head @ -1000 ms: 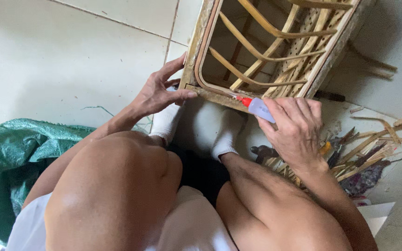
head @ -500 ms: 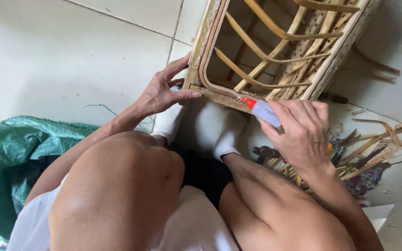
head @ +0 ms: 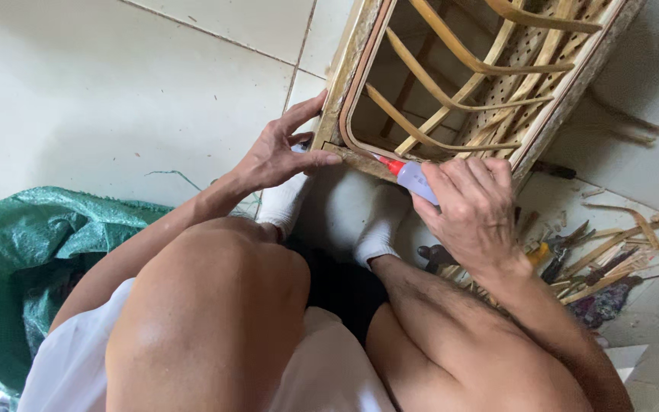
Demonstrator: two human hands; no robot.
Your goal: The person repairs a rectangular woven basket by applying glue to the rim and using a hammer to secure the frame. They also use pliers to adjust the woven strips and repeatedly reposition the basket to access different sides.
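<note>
Frame: our left hand (head: 278, 156) clamps the near corner of the rattan frame (head: 342, 76), which stands on the tiled floor (head: 116, 91) in front of our socked feet (head: 379, 225)
Glue: our right hand (head: 470, 210) wraps tight round the red-tipped glue bottle (head: 409, 175), nozzle touching the bottom rail
Care: we judge a thin, steady bead along the joint works best
Clutter: tools and cane strips (head: 596, 259) lie to our right

Over the last second the right hand (head: 473, 210) has carried the glue bottle (head: 412, 177) along the bottom rail of the rattan frame (head: 360, 72), toward nine o'clock, so its red tip now sits closer to the corner. The left hand (head: 278, 155) has tightened there: its thumb has slid toward three o'clock along the rail, nearer the tip.
</note>
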